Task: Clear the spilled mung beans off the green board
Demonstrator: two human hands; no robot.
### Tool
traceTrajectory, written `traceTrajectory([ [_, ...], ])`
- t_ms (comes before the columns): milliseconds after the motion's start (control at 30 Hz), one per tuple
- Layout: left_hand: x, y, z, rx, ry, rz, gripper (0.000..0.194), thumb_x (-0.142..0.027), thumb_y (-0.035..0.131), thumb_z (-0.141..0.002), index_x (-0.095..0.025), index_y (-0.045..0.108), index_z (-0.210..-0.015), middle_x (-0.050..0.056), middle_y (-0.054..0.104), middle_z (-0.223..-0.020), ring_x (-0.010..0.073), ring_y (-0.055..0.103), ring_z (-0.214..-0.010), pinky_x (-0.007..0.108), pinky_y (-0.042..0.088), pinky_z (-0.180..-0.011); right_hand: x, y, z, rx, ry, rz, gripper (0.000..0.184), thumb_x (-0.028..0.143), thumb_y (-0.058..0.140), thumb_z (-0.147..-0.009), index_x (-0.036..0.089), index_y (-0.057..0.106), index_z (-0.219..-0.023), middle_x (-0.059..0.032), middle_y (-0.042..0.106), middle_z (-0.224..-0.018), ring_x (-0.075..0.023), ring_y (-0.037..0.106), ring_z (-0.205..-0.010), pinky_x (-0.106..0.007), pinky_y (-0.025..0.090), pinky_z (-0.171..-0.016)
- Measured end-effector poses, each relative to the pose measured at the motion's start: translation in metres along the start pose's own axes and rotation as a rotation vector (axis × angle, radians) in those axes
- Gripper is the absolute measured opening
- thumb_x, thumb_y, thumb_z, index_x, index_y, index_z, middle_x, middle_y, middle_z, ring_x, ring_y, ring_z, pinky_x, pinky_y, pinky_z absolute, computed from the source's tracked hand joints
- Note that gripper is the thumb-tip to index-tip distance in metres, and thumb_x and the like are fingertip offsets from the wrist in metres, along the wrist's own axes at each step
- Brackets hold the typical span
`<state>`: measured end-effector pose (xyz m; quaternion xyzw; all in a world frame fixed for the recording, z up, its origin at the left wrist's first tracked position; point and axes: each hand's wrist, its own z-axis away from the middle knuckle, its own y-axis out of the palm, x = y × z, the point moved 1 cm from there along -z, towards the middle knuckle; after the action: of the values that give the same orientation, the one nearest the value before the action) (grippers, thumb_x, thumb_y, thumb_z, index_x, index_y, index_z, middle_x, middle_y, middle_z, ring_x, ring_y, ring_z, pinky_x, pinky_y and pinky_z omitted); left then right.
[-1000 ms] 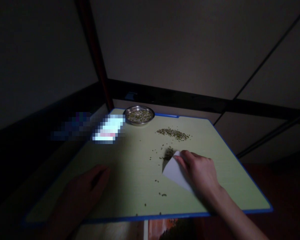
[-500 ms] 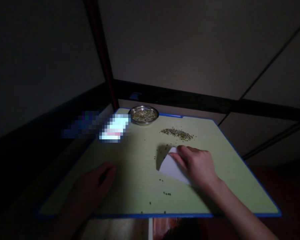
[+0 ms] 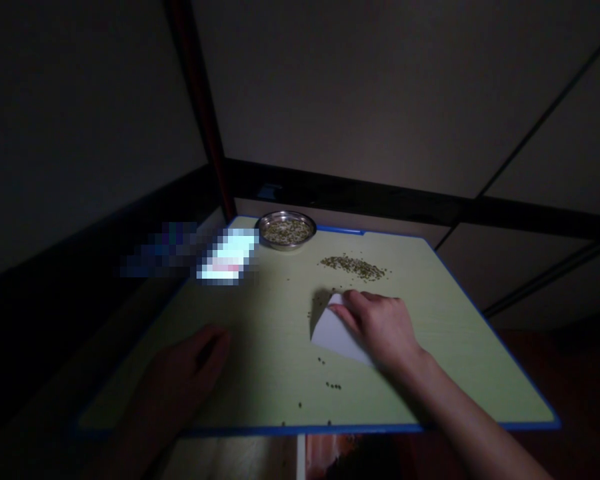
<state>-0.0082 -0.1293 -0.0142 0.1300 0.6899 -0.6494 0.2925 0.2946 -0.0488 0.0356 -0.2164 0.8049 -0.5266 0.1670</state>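
Observation:
My right hand (image 3: 383,327) grips a stiff white card (image 3: 337,339), thumb on the near face and fingers over its upper edge. The card stands tilted on the pale green tabletop (image 3: 260,373), throwing a shadow to its left. Just beyond it lies a spread pile of small green beans (image 3: 355,267), with several loose ones strewn left of the card and down toward the front edge. In dim light at the left, my left hand (image 3: 193,357) rests on the table, loosely curled with nothing visible in it.
At the far edge stands a round metal dish (image 3: 286,231) holding more green beans. A bright, pixelated phone-like screen (image 3: 229,255) is at the left edge. Blue trim (image 3: 370,430) borders the table; walls rise behind and at the left.
My right hand and the white card have shifted slightly left, now covering some loose beans. My left hand, the dish and the main pile stay put.

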Motion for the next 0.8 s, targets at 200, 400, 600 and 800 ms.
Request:
traceTrajectory([
  [200,0.000,-0.002,0.001,-0.006,-0.013,-0.015,0.040,-0.048,0.040,-0.090,-0.021,0.067,-0.099,0.006,0.076,-0.098,0.0206,0.070,-0.088,0.027,0.049,-0.075,0.010,-0.002,-0.007,-0.071,-0.095,-0.042,0.046,0.054,0.041,-0.103,0.021,0.063,-0.080,-0.0028,0.069,-0.069,-0.0150,0.059,-0.055,-0.033,0.025,-0.052],
  [400,0.001,-0.001,0.000,-0.011,0.002,-0.006,0.039,-0.049,0.040,-0.091,-0.022,0.067,-0.099,0.005,0.076,-0.097,0.0207,0.070,-0.088,0.029,0.049,-0.075,0.049,-0.017,-0.020,-0.187,-0.299,-0.171,0.051,0.057,0.040,-0.102,0.021,0.061,-0.074,0.0001,0.064,-0.062,-0.0123,0.053,-0.052,-0.033,0.023,-0.052],
  [600,-0.002,-0.002,0.000,0.000,0.000,0.063,0.033,-0.046,0.044,-0.086,-0.022,0.066,-0.091,0.006,0.076,-0.086,0.0229,0.070,-0.079,0.033,0.049,-0.072,0.090,-0.031,-0.029,-0.167,-0.697,-0.271,0.036,0.041,0.044,-0.104,0.023,0.063,-0.079,0.0033,0.061,-0.065,-0.0147,0.052,-0.062,-0.032,0.029,-0.053],
  [800,0.002,0.005,0.002,-0.057,0.059,0.058,0.034,-0.047,0.041,-0.091,-0.023,0.066,-0.091,0.003,0.075,-0.087,0.0197,0.069,-0.080,0.030,0.048,-0.072,0.087,-0.054,0.012,-0.172,-0.788,-0.368,0.019,0.022,0.054,-0.098,0.023,0.064,-0.083,0.0025,0.062,-0.073,-0.0161,0.052,-0.070,-0.032,0.040,-0.062],
])
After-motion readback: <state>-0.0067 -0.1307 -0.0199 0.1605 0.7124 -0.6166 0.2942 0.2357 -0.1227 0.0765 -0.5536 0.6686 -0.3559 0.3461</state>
